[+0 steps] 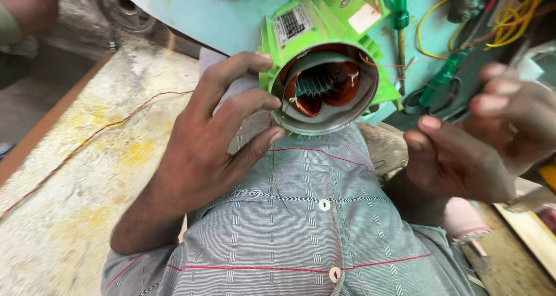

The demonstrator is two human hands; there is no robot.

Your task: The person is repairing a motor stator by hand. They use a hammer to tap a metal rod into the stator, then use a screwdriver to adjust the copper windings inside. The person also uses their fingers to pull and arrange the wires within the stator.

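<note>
A bright green finned motor housing (pixel 313 35) rests against my chest with its open round end facing me. Inside it show copper windings (pixel 324 90) and a grey liner. My left hand (pixel 214 134) grips the housing's left rim, fingers curled onto the edge. To the right of the housing my right hand (pixel 463 145) hovers apart from it, fingers loosely bent, holding nothing that I can see. A thin red wire (pixel 104 128) trails from the housing leftward across the floor.
A light blue board (pixel 220 12) lies behind the housing. Green-handled screwdrivers (pixel 398 12), scissors (pixel 440 90) and yellow wires (pixel 515 12) lie at the upper right. Another person's arm (pixel 23 12) shows at the upper left. Stained concrete floor (pixel 87 186) spreads left.
</note>
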